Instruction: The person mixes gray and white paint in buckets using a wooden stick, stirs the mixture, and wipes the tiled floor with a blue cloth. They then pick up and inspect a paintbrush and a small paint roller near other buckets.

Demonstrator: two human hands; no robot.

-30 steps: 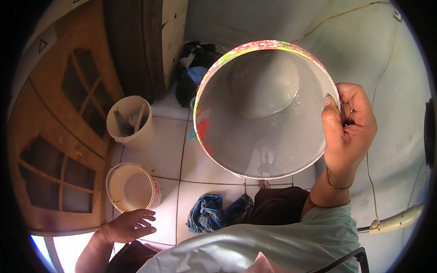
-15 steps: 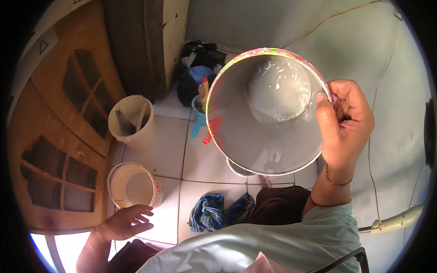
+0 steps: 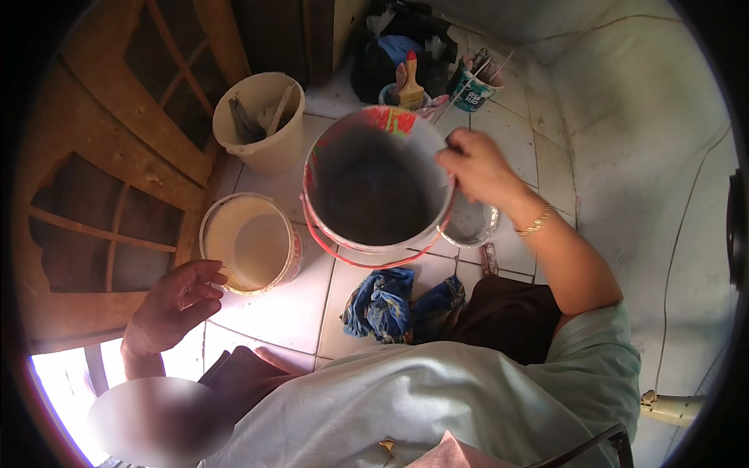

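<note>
My right hand (image 3: pixel 480 168) grips the right rim of a large paint bucket (image 3: pixel 316 175), with its wrist bracelet showing. The bucket's inside is dark grey, and red and green marks colour its far rim. A red carrying handle (image 3: pixel 347 260) hangs along the near side. Shadow hides what lies at the bottom. To the left, my left hand (image 3: pixel 175 308) is open and holds nothing, its fingers curved and apart. Beside those fingers stands a cream bucket (image 3: pixel 292 249) with pale contents.
A white bucket (image 3: pixel 273 154) holding tools stands by the wooden door (image 3: pixel 117 265). Behind are a paintbrush (image 3: pixel 411 90), black bags (image 3: pixel 370 74) and a green pot (image 3: pixel 473 95) with sticks. A small round tub (image 3: pixel 473 234) and blue cloth (image 3: pixel 378 308) lie nearer.
The paint bucket has gone down and left, away from me, and tipped so the pale wet pool inside no longer shows. My left hand has risen slightly beside the cream bucket.
</note>
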